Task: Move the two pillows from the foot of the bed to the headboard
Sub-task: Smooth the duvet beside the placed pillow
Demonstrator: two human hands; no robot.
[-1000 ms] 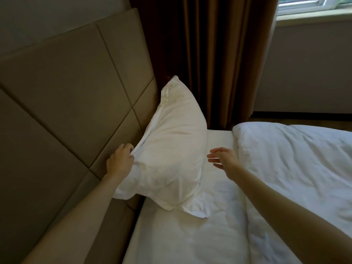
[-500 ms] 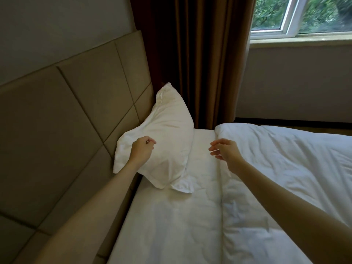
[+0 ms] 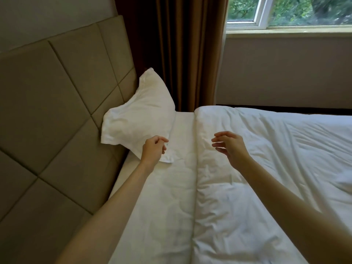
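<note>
One white pillow (image 3: 140, 119) leaned against the padded headboard (image 3: 57, 103) in the upper left of centre, its top corner pointing up toward the brown curtain (image 3: 181, 54). Its lower corner flap lay on the white sheet (image 3: 167, 197). Left hand (image 3: 153, 150) sat at that lower corner, fingers curled loosely inward; could not tell whether they pinched the fabric or merely touched it. Right hand (image 3: 229, 145) hovered at centre frame over the folded edge of the white duvet (image 3: 276, 168), fingers spread and slightly bent, holding nothing. Window (image 3: 285, 12) showed at upper right. Second pillow was not in view.
</note>
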